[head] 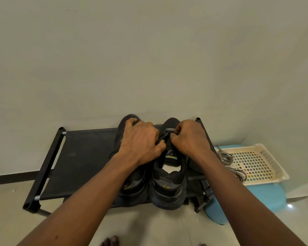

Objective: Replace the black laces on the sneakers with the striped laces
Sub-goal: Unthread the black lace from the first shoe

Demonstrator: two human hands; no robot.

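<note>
Head view: L hand [140, 141] & R hand [188, 139] both pinch black lace [164, 138] on sneaker [167, 189], frame centre. Lace judged soft, light; take hold near eyelet. Striped laces [225, 157] lie in tray [276, 161], mid-right.

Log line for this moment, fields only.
phase: unlacing | left hand: pinches black lace | right hand: pinches black lace | sneaker: nearer basket, on shoe rack | striped laces: in basket, untouched
</note>
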